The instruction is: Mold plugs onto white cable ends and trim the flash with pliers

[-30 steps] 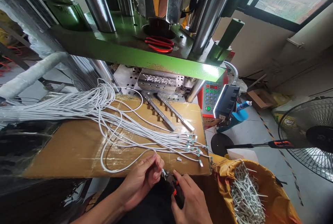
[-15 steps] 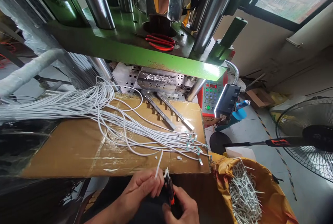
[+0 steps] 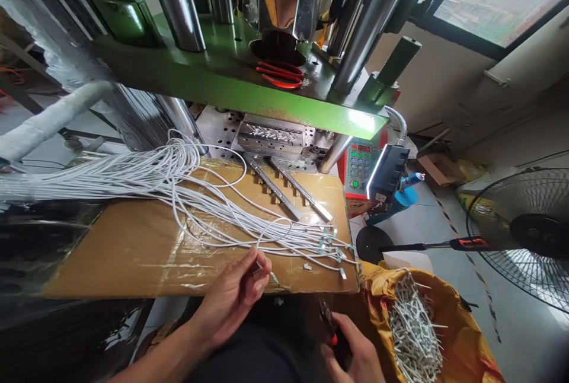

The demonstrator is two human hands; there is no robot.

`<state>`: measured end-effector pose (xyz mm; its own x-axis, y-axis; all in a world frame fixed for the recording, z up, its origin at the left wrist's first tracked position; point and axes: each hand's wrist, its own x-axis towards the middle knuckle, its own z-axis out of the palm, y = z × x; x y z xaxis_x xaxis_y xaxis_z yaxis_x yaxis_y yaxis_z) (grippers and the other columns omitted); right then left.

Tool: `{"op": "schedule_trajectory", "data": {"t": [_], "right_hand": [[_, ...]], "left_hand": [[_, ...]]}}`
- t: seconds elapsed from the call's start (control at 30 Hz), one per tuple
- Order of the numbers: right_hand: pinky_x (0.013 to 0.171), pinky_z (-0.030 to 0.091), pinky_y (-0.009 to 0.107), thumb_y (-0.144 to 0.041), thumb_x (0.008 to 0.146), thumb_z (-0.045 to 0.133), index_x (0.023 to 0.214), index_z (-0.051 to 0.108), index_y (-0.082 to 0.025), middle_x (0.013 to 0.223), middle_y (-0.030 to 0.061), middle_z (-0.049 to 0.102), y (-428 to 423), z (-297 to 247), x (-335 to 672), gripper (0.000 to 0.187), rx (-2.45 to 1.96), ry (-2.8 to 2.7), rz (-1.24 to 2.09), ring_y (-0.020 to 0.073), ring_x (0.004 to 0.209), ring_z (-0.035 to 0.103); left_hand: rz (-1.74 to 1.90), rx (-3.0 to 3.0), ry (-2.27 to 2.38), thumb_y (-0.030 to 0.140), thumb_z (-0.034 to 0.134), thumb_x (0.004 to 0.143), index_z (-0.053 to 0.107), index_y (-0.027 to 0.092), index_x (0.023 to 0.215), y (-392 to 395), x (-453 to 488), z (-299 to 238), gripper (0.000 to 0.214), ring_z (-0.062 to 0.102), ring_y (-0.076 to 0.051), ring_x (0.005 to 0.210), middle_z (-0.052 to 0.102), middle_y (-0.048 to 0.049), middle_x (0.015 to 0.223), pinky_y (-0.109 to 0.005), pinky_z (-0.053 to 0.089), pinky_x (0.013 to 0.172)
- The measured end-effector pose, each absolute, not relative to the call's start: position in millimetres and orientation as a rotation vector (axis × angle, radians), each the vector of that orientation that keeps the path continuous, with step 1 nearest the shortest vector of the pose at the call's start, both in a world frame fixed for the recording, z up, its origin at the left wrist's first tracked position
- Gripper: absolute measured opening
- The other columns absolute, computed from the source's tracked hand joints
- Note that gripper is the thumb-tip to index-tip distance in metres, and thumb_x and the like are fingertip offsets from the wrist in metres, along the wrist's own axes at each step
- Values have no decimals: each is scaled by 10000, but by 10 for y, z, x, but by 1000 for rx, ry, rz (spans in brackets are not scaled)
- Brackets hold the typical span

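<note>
My left hand pinches a thin white cable near its end, over the front edge of the cardboard-covered bench. The cable loops back into a bundle of white cables whose connector ends fan out at the right. My right hand is low at the frame's bottom, closed round small black cutters with red on the handle, apart from the cable.
A green press with steel columns stands behind the bench, red scissors on its plate. Two metal bars lie on the cardboard. A yellow bag of white offcuts sits at right, with a control panel and floor fan beyond.
The hands have parted: my left hand lifted onto the cardboard edge with the cable, and my right hand dropped right with the cutters, away from the cable end.
</note>
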<state>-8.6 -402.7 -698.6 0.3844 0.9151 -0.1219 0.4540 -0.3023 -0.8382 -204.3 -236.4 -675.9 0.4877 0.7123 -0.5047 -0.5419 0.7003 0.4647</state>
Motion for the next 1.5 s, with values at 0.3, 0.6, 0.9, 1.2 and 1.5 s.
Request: {"op": "schedule_trajectory", "data": {"t": [0.3,0.6,0.9,1.2,1.5], "right_hand": [[675,540,217,-261,745,735,905,657,-191,755,7,677,-3238,-6943,-739,191,-1492,-682,878,139,699,643],[638,545,265,-324,767,732,919,595,-186,704,-18,636,-3242,-7055,-816,247,-1258,-286,1024,137,639,620],[680,530,243,-225,802,642,804,577,-197,785,4,634,-3343,-7167,-767,71,-1507,-644,781,151,728,633],[594,483,209,-195,808,578,791,551,-205,736,-13,575,-3319,-7215,-802,34,-1603,-809,586,110,617,536],[593,486,222,-164,767,555,834,604,-197,699,-16,584,-3344,-7027,-614,90,-1679,-979,633,135,625,578]], "left_hand": [[689,355,731,416,748,779,674,141,723,-2545,-1908,-6739,290,368,-35,459,574,9,637,-136,284,418],[542,782,983,421,751,757,767,153,776,-2576,-1824,-6914,269,463,-113,608,642,-39,745,-196,380,537],[437,1054,1055,475,769,700,775,211,795,-2585,-1907,-6990,281,635,-212,725,737,-89,966,-236,502,575],[578,1211,1045,398,753,744,753,252,781,-2659,-1866,-6960,150,683,-282,890,740,-82,926,-368,536,891],[569,1137,1071,411,832,643,755,212,718,-2500,-1830,-6972,226,676,-260,857,736,-80,870,-294,551,784]]}}
